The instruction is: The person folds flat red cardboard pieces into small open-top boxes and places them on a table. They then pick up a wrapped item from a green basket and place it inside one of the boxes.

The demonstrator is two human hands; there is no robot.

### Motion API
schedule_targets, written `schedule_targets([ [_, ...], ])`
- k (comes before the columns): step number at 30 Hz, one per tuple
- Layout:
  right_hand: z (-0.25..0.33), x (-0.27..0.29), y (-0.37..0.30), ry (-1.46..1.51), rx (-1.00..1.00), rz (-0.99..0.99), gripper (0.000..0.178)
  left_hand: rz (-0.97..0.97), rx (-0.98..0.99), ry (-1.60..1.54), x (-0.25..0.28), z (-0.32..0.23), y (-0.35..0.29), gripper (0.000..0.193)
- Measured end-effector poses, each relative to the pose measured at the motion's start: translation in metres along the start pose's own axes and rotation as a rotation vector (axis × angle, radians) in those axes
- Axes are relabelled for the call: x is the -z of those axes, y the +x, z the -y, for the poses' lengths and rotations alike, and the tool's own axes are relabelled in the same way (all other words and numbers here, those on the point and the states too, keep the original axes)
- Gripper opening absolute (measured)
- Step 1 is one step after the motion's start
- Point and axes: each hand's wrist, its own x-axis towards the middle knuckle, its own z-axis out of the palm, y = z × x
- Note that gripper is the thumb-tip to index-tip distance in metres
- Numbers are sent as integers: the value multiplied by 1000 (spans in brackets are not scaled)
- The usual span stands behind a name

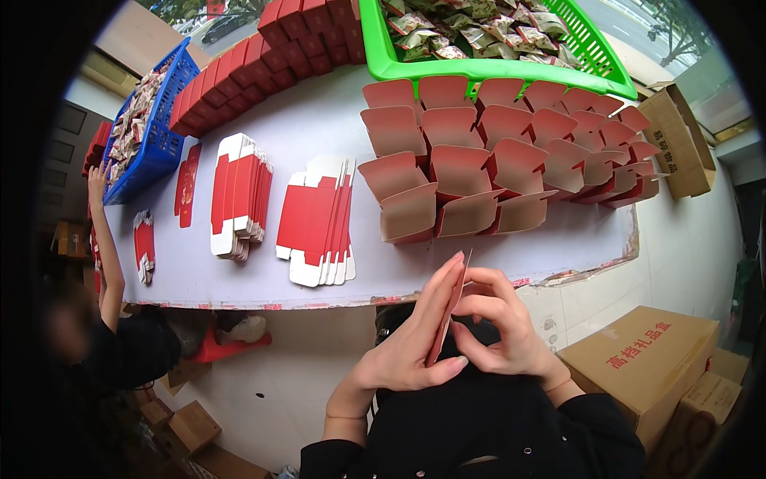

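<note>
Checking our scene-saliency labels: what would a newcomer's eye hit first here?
Probably the bright green basket heaped with small packets at the top, right of centre, and the rows of red boxes with raised flaps below it on the table. Next, likely the blue basket at upper left. At lower centre, a thin red carton stands nearly edge-on between the left hand and right hand.
</note>
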Motion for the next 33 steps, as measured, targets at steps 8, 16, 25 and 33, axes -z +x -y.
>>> schedule_targets([
  [8, -7, 8, -1, 101, 24, 73, 46, -399, 192, -9, -11, -8, -10, 63],
  [16, -22, -2, -6, 459, 99, 2, 67, -671, -179, -17, -19, 11, -6, 67],
  [25, -27, -3, -9, 255, 68, -66, 57, -549, -407, 427, -15, 16, -4, 66],
  [33, -29, 0, -11, 163, 21, -34, 28, -578, -361, 497, -12, 10, 2, 52],
])
